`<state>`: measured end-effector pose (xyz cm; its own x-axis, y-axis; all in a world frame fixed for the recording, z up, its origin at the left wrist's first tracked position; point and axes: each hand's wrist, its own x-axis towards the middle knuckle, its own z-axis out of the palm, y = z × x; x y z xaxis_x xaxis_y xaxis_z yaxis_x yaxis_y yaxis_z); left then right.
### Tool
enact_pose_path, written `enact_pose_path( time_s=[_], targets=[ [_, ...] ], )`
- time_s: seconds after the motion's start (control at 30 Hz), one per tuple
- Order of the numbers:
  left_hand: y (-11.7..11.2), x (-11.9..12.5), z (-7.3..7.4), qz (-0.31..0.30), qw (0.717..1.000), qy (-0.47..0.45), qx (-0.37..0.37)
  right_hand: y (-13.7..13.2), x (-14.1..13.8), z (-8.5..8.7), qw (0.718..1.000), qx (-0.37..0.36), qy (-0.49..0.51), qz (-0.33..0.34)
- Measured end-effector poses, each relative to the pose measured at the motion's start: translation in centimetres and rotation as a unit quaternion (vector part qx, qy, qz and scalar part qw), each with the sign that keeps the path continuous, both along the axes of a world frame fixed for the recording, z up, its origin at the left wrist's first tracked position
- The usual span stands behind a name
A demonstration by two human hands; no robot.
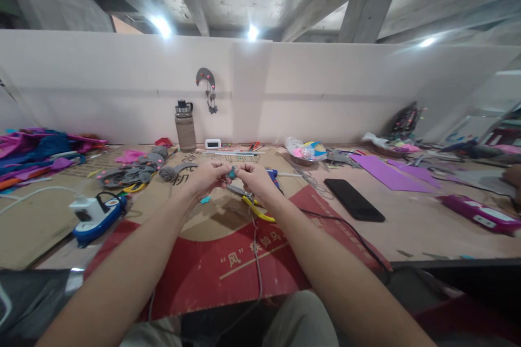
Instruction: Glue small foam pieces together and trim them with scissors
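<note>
My left hand (207, 176) and my right hand (254, 178) meet above the flattened red and brown cardboard (228, 260) on the table. Both pinch a small teal piece (232, 173) between their fingertips. Yellow-handled pliers (254, 209) lie on the cardboard just below my right hand. A blue glue gun (272, 174) shows partly behind my right hand, and its cord runs toward me. A tiny teal scrap (205, 200) lies under my left hand.
A power strip (95, 212) sits at the left, a black phone (354, 199) at the right. Grey felt pieces (130, 173), a water bottle (185, 126), a bowl of bright bits (305, 152), purple sheets (382, 172), a purple case (480, 212) and coloured fabric (36, 154) surround them.
</note>
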<state>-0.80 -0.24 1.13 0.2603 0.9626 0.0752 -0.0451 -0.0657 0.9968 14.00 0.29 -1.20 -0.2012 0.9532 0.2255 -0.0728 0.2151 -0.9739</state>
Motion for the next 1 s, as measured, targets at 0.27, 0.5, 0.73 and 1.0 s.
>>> enact_pose_path(
  time_s=[0.27, 0.5, 0.73, 1.0],
  targets=[
    [0.2, -0.9, 0.5, -0.069, 0.990, -0.088, -0.089, -0.3, 0.4, 0.7, 0.990, -0.082, 0.098, 0.057],
    [-0.1, -0.4, 0.4, -0.028, 0.999, -0.034, 0.006, -0.3, 0.4, 0.6, 0.993, -0.068, 0.098, 0.016],
    [-0.4, 0.2, 0.0, 0.032, 0.997, 0.012, 0.073, -0.1, 0.1, 0.3, 0.997, -0.030, 0.071, -0.010],
    [-0.5, 0.2, 0.4, 0.044, 0.998, -0.026, 0.028, -0.1, 0.0, 0.0, 1.000, 0.020, 0.013, -0.019]
  ],
)
